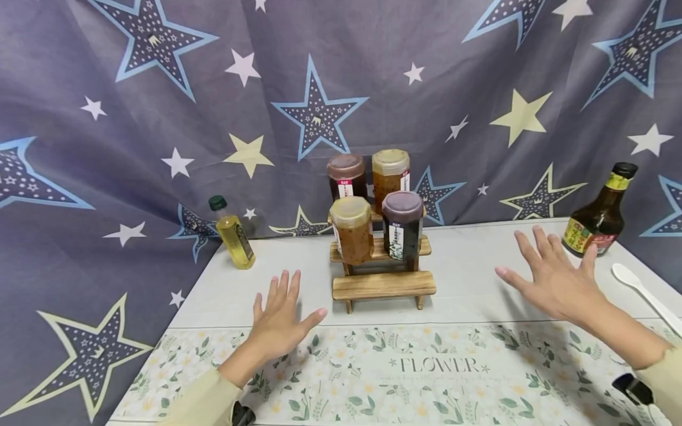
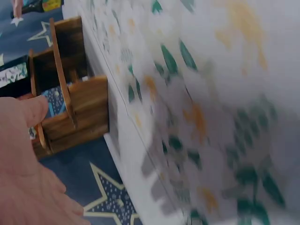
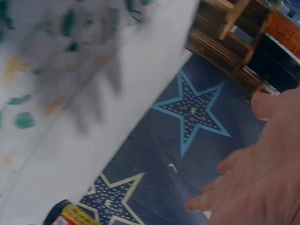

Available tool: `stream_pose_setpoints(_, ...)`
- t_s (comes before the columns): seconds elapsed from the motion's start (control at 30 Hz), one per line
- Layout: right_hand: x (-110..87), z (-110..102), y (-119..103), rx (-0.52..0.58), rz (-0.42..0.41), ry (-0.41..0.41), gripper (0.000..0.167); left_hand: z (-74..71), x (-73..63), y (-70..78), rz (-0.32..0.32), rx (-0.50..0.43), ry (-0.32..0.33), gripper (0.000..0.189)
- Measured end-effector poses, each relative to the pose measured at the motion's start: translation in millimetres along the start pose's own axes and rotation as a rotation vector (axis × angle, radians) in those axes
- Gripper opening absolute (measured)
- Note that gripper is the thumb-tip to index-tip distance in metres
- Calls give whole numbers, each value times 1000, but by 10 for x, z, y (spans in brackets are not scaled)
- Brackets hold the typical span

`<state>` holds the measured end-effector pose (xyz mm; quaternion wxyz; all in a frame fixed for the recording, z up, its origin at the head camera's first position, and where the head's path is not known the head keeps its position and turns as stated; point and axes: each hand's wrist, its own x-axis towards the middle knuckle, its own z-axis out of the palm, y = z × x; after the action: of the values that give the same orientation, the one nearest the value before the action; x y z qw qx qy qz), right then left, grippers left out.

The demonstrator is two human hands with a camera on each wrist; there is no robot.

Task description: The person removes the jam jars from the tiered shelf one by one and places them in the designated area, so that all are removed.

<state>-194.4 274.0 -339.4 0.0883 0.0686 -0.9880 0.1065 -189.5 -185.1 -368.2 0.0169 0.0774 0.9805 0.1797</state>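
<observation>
My left hand [image 1: 278,325], fingers spread and holding nothing, hovers over the table between a small oil bottle [image 1: 234,239] and a tiered wooden rack [image 1: 383,286]. Over on the right, my right hand [image 1: 559,281] is also spread and empty, nearest to a dark sauce bottle [image 1: 597,213] with a yellow label. On the rack's middle step stand an amber jar [image 1: 352,234] and a dark jar [image 1: 402,228] with a purplish lid. Behind them, on a higher step, are a dark red jar [image 1: 346,174] and another amber jar [image 1: 391,171]. The rack's lowest step is bare.
A white spoon [image 1: 644,293] lies at the table's right side, beyond my right hand. The floral mat [image 1: 426,390] covers the front of the white table [image 1: 469,254]. A grey star-patterned curtain [image 1: 213,118] hangs behind and to both sides.
</observation>
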Motion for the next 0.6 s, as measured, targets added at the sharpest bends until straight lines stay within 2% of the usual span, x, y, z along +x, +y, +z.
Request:
stream_pose_setpoints(0.13, 101, -102, -95, 6, 14, 116, 88, 57, 64, 93, -3, -107, 55, 102)
stream_pose_setpoints(0.23, 172, -151, -165, 23, 24, 166, 89, 101, 119, 157, -30, -233, 103, 101)
stream_pose_setpoints(0.33, 235, -181, -232, 49, 24, 189, 89, 164, 184, 194, -49, -395, 122, 94)
stream_pose_setpoints(0.43, 289, -197, -285, 83, 23, 190, 89, 240, 240, 215, -58, -536, 114, 88)
stream_pose_setpoints(0.6, 363, -215, -341, 121, 31, 190, 89, 337, 280, 252, -74, -664, 99, 85)
